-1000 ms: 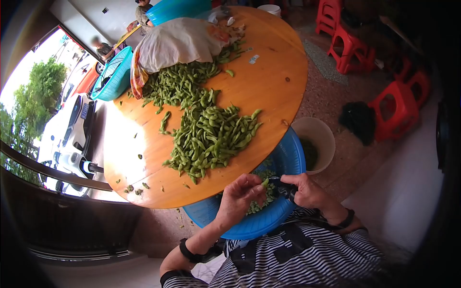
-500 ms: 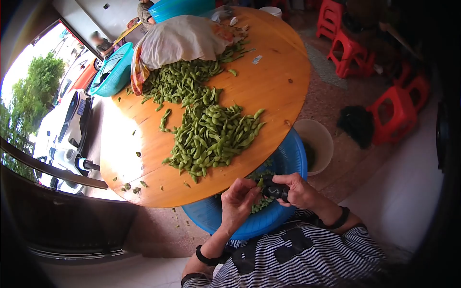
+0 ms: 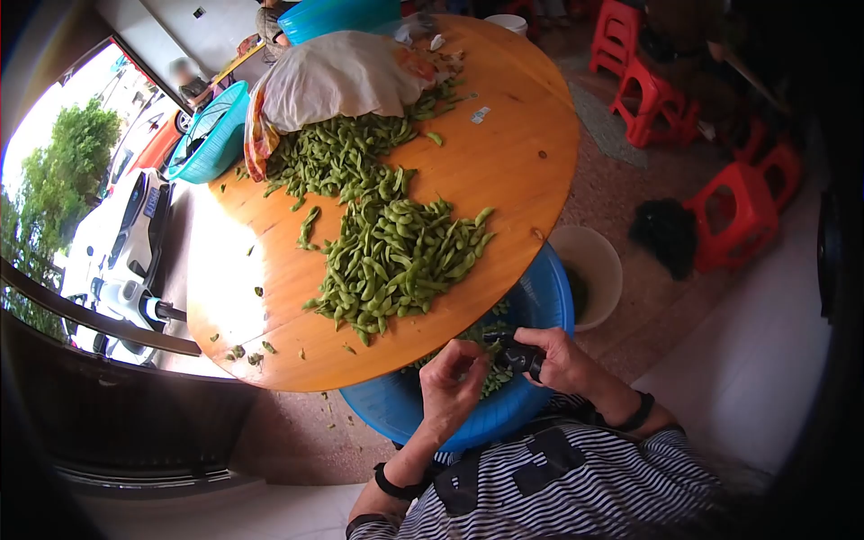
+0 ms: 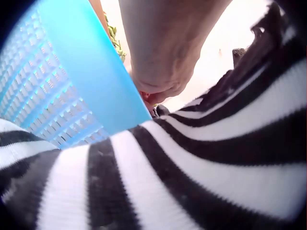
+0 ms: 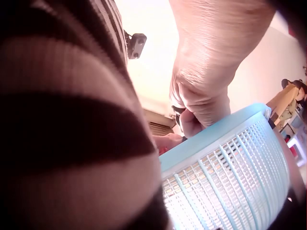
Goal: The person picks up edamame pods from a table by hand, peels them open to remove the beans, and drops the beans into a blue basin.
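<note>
Over the blue plastic basket (image 3: 387, 407), both hands meet close together. My left hand (image 3: 450, 382) pinches a green soybean pod (image 3: 491, 347) between thumb and fingers. My right hand (image 3: 565, 362) grips a small black tool (image 3: 519, 356), its tip right at the pod; its kind I cannot tell. Below them, loose green beans (image 3: 495, 385) lie in the basket. On the round wooden table (image 3: 513, 117) is a large heap of soybean pods (image 3: 387, 265). In the wrist views, the basket rim (image 4: 103, 72) and the striped shirt (image 5: 72, 115) hide most of both hands' fingers.
A pale bucket (image 3: 605, 274) stands on the floor right of the basket. A white cloth (image 3: 337, 81) covers the heap's far part. A turquoise basket (image 3: 211, 139) sits at the table's left edge. Red stools (image 3: 733, 216) stand at the right, beside a dark bag (image 3: 664, 236).
Both hands have drawn closer together over the basket. The right hand has turned the black tool so its marked side showed, and the pod has come against its tip.
</note>
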The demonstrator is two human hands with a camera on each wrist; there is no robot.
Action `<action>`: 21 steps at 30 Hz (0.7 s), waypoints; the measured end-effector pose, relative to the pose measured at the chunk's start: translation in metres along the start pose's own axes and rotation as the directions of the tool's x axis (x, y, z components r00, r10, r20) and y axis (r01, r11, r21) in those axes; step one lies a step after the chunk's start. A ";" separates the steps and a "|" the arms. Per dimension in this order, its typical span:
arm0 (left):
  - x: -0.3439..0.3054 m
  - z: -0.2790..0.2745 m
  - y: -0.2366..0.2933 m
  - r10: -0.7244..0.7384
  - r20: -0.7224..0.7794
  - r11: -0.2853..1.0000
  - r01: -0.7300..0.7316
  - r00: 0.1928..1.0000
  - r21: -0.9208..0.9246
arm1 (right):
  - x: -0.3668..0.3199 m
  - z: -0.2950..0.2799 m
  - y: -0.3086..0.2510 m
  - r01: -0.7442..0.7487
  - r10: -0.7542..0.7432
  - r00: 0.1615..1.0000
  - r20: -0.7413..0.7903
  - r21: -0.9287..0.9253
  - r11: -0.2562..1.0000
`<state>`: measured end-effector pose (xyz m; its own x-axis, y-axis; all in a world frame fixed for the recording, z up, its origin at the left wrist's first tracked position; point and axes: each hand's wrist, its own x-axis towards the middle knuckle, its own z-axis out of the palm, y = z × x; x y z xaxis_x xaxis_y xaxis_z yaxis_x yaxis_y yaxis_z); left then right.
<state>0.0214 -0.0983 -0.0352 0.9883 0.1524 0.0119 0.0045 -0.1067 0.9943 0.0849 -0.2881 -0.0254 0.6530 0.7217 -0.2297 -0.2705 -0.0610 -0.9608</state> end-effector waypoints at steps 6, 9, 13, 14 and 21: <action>0.014 0.012 0.028 0.126 0.179 0.992 -0.129 0.976 0.007 | -0.006 -0.028 0.003 0.292 -0.349 0.884 -0.312 -0.214 0.932; 0.036 -0.015 0.046 0.417 -0.094 0.824 -0.332 0.904 0.460 | -0.017 -0.064 -0.017 0.162 -0.615 0.649 -0.449 -0.707 0.688; 0.067 -0.049 0.047 0.476 -0.118 0.566 -0.202 0.871 0.799 | -0.031 -0.084 -0.019 -0.219 -0.604 0.557 -0.569 -0.803 0.554; 0.070 -0.050 0.044 0.479 -0.121 0.566 -0.201 0.870 0.799 | -0.031 -0.085 -0.019 -0.217 -0.607 0.558 -0.566 -0.805 0.552; 0.084 -0.058 0.045 0.441 -0.200 0.680 -0.180 0.875 0.711 | -0.026 -0.078 -0.023 -0.119 -0.500 0.621 -0.603 -0.703 0.701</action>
<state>0.0956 -0.0334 0.0162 0.8359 0.2830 0.4702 -0.0663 -0.7984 0.5985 0.1289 -0.3595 -0.0094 0.9677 0.0625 0.2441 0.2303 -0.6131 -0.7557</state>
